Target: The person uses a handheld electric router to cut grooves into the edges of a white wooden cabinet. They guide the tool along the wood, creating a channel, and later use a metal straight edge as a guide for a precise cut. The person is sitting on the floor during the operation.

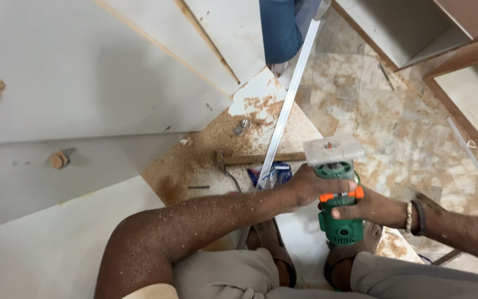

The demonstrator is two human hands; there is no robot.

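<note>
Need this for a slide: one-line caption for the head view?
Both hands, left hand and right hand, grip a green trim router above sawdust-strewn floor.

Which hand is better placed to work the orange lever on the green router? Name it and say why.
Probably right: the right hand has its thumb against the orange lever on the green router, while the left hand grips the body near the clear base.

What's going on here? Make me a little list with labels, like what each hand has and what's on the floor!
Left hand: grips the upper body of the green trimmer
Right hand: holds the trimmer by its orange clamp
Trimmer base: clear square plate, pointing away from the person
Floor: sawdust, a long metal strip
Boards: white panels at left
Other person: blue trouser leg at top
</note>
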